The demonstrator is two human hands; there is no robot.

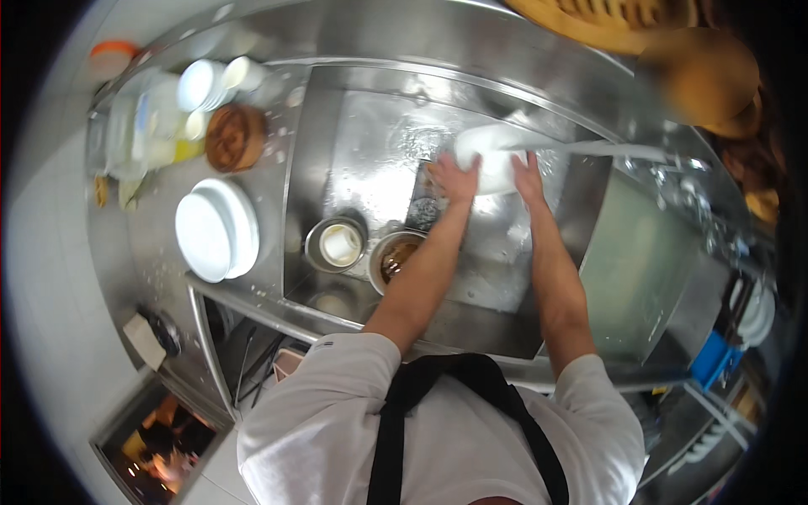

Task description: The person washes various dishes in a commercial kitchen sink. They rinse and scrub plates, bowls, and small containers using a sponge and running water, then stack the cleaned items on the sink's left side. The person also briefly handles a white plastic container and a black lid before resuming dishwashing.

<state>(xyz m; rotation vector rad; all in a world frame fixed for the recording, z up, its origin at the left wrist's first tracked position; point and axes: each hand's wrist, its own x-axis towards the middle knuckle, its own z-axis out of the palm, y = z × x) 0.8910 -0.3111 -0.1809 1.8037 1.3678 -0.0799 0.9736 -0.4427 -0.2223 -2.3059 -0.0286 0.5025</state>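
Inside a stainless steel sink [499, 271], both hands are at a white object [495, 148], perhaps a dish, whose outline is blurred. My left hand [456, 180] touches its left side with spread fingers. At its right side is my right hand [529, 180], thumb towards the left one; its grip is unclear. A stream of water [587, 148] comes in from the right. Nearer the front of the sink stand a metal pot [309, 247] with a white cup [341, 243] in it and a bowl [376, 268] of brown liquid, partly behind my left forearm.
On the left counter are stacked white plates [205, 233], a brown bowl [235, 137], white cups [202, 85] and clear plastic containers [145, 123]. A second basin [637, 252] of cloudy water adjoins the right side. Wooden or wicker ware [697, 76] sits at the upper right.
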